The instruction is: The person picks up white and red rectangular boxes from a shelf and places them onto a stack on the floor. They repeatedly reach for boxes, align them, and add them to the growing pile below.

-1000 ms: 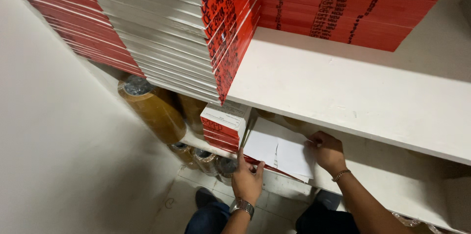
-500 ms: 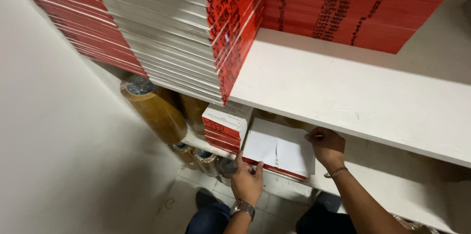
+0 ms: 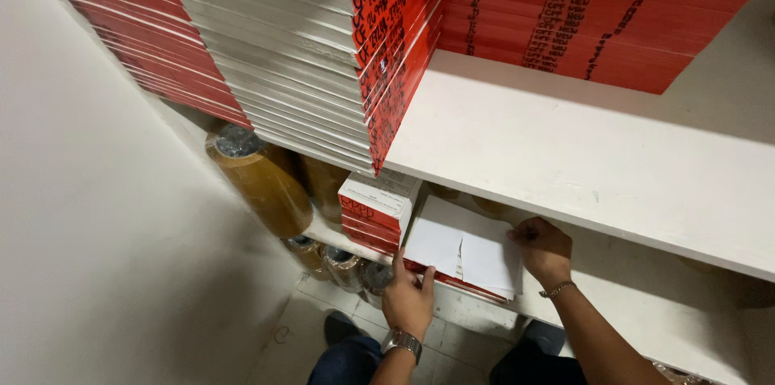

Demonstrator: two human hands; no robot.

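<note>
A flat red and white box [image 3: 464, 254] lies on the lower white shelf [image 3: 646, 312], its white top facing up, sticking out past the shelf's front edge. My left hand [image 3: 409, 300] grips its near left corner from below and in front. My right hand [image 3: 545, 249] holds its far right edge, fingers curled over the top. A short stack of similar red and white boxes [image 3: 373, 209] sits just left of it on the same shelf.
The upper white shelf [image 3: 565, 159] carries tall stacks of flat red and white boxes [image 3: 323, 54]. Large rolls of brown tape [image 3: 258, 179] stand at the left under the shelf, more rolls [image 3: 339, 264] below. A white wall [image 3: 97, 256] closes the left. My shoes [image 3: 343, 328] stand on tiled floor.
The view has shifted slightly. Both hands stay on the flat box, which has slid a little further out toward me along the lower shelf.
</note>
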